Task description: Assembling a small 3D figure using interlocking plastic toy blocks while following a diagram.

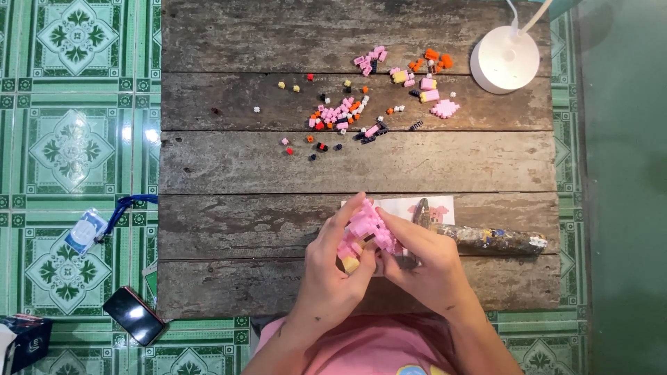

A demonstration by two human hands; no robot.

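we hold a small pink block model (363, 235) over the near edge of the table (243, 167), a little right of its middle, with our left hand (332, 274) wrapped round its left side and our right hand (427, 267) closed on its right side, fingers of both curled tight against the blocks so neither hand is open. judging by its bulk, the model looks well along: a solid pink body is already joined, with a tan block at its lower end and a dark one near the middle. a good deal seems left, though, since many loose blocks (340, 114) lie scattered toward the far edge of the table, pink, orange, black, white and yellow, and a few small joined clusters (427, 83) sit near the far right corner. a picture sheet (424, 208) with a pink figure on it lies just beyond our hands, partly hidden by them, and a hammer (479, 237) with a worn handle lies beside it toward the right edge. a white lamp base (504, 59) stands at the far right corner. the table is made of rough grey weathered planks. it stands on a floor of green patterned tiles (69, 146), where a dark phone (133, 315), a badge on a blue strap (90, 228) and a dark box (24, 340) lie off the left edge.
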